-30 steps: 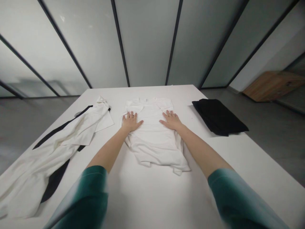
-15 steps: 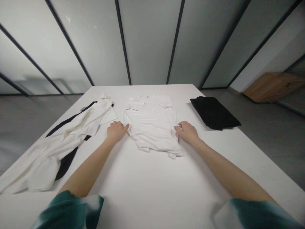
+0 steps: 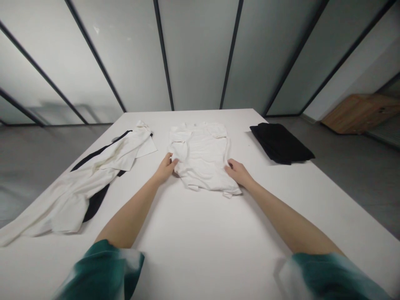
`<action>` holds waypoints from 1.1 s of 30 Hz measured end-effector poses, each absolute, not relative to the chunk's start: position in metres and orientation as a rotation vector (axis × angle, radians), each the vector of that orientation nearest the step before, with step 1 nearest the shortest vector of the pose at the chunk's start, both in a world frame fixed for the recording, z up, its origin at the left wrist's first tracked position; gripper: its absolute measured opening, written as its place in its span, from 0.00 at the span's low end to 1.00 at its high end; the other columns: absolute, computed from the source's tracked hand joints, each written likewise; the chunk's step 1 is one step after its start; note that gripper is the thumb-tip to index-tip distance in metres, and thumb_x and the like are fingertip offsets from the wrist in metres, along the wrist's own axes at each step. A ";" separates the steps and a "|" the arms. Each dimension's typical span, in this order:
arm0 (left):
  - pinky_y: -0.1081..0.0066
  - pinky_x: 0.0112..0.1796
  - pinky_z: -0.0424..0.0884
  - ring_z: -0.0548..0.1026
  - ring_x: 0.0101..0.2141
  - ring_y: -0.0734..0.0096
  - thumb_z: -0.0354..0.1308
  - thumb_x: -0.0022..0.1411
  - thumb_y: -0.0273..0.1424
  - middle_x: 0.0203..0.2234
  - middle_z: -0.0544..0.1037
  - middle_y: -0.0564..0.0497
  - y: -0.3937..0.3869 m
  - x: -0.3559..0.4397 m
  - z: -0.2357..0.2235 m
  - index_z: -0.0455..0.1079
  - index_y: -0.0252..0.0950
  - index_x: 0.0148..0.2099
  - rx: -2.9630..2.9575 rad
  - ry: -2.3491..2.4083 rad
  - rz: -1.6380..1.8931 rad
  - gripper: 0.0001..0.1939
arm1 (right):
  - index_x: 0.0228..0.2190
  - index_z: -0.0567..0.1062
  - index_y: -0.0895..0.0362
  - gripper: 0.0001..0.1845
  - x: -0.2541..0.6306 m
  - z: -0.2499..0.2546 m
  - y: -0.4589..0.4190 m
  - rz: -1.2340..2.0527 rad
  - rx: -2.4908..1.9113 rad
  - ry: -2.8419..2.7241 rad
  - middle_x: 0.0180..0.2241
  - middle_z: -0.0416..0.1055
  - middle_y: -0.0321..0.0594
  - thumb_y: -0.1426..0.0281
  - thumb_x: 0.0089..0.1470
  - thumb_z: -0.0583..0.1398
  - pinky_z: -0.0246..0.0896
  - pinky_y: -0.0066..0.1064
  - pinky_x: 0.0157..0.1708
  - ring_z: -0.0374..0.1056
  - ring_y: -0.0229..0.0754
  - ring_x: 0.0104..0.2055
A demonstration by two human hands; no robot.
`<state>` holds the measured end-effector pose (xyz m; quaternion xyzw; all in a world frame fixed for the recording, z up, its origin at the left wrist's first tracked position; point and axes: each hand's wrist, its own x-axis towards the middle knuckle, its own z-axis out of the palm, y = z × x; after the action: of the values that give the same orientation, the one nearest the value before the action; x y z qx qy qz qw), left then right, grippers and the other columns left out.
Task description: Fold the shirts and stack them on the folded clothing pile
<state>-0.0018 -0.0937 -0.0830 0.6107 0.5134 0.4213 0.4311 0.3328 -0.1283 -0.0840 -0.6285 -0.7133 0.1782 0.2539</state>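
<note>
A white shirt (image 3: pixel 204 156) lies spread in the middle of the table, its collar towards the far edge and its sleeves folded inward over the body. At its left side edge my left hand (image 3: pixel 167 167) is closed, pinching the cloth between thumb and fingers. My right hand (image 3: pixel 238 171) pinches the opposite side edge, with the fingers curled at the fabric. Loose wrinkles run across the lower half of the shirt between both hands. The hem lies uneven, with small corners poking out towards me.
Left on the white table (image 3: pixel 193 241) lies a loose heap of white clothing (image 3: pixel 103 175) with a black garment (image 3: pixel 97 204) partly under it. A folded black garment (image 3: pixel 281 143) sits near the right edge. Frosted panels stand behind; a wooden cabinet (image 3: pixel 359 113) is beyond on the right.
My left hand has moved right and closed on the shirt's left edge; my right hand has shifted slightly inward. The shirt's sides are drawn in and its lower part is more bunched.
</note>
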 end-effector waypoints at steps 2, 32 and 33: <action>0.69 0.32 0.72 0.73 0.27 0.71 0.61 0.57 0.49 0.28 0.74 0.57 -0.093 -0.001 -0.081 0.60 0.41 0.49 1.330 1.159 1.154 0.24 | 0.32 0.67 0.53 0.09 0.335 -0.087 -0.126 0.623 -1.612 -1.709 0.26 0.67 0.34 0.61 0.55 0.52 0.58 0.31 0.33 0.63 0.42 0.31; 0.54 0.57 0.64 0.71 0.53 0.48 0.60 0.55 0.46 0.51 0.76 0.39 -0.099 -0.007 -0.075 0.75 0.34 0.48 2.175 1.624 0.655 0.25 | 0.35 0.77 0.60 0.19 0.361 -0.074 -0.126 0.234 -1.946 -2.095 0.44 0.74 0.53 0.58 0.58 0.56 0.60 0.41 0.49 0.67 0.54 0.47; 0.54 0.56 0.65 0.72 0.53 0.50 0.60 0.54 0.45 0.52 0.76 0.40 -0.100 -0.006 -0.076 0.74 0.34 0.52 2.111 1.501 0.708 0.28 | 0.36 0.77 0.59 0.17 0.360 -0.076 -0.126 0.333 -1.863 -2.107 0.43 0.74 0.52 0.59 0.57 0.56 0.61 0.39 0.48 0.68 0.52 0.46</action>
<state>-0.0058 -0.0997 -0.0765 0.7657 0.5446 0.2568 0.2261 0.3603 -0.1258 -0.0755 -0.6501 -0.7350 0.1161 0.1541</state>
